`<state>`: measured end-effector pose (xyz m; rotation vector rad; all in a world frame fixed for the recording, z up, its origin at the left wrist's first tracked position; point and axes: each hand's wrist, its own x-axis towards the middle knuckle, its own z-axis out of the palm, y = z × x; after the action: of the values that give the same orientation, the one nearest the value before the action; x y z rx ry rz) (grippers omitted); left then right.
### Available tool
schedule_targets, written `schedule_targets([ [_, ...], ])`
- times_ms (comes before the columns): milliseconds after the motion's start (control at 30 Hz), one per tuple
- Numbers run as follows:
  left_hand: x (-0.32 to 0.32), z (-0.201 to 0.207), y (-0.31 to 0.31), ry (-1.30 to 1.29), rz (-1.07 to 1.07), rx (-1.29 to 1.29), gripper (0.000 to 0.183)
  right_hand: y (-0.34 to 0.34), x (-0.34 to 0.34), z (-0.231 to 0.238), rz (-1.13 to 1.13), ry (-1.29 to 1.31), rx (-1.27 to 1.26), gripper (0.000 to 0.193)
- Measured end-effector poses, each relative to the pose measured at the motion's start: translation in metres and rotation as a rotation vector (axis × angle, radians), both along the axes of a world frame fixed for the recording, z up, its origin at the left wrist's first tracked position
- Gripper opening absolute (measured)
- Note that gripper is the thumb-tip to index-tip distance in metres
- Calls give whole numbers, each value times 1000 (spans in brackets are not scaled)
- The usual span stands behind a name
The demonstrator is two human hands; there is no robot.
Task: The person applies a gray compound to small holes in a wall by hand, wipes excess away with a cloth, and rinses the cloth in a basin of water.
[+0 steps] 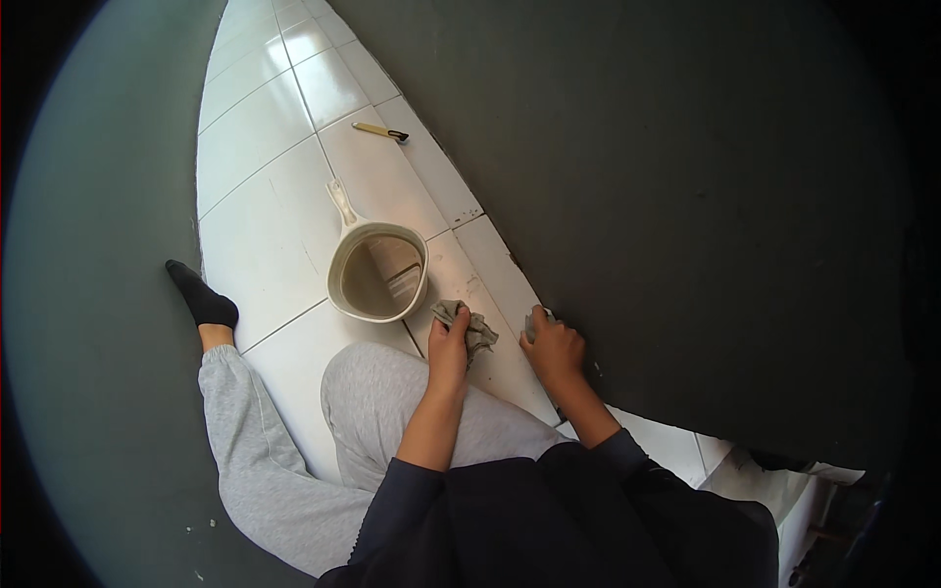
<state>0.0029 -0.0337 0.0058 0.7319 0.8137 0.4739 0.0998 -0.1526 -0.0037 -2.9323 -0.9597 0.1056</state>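
My left hand [450, 345] is closed on a crumpled grey cloth [480, 336], which hangs out beside the thumb and over the white tiles. Against the lower edge of the dark wall, my right hand [556, 351] is closed round a small piece of grey cloth [535, 320]; only a bit of it shows by the fingers. Just beyond my left hand stands a white dipper [341, 294] with its handle pointing away from me. Murky brownish water [377, 277] lies in it.
A yellow box cutter [380, 131] lies on the tiled floor [265, 206] farther off. Dark walls [667, 196] run along both sides. My bent leg in grey trousers [382, 402] and a black-socked foot [204, 296] are at the left. Dirt specks mark the tiles near the right wall.
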Motion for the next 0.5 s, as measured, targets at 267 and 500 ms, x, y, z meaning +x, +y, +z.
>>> schedule_targets([
  [267, 9, 3, -15, 14, -30, -29, 16, 4, -2, -7, -13, -20, 66, 36],
  [500, 6, 1, -4, 43, -52, 2, 16, 65, 28, -17, 17, -44, 118, 38],
])
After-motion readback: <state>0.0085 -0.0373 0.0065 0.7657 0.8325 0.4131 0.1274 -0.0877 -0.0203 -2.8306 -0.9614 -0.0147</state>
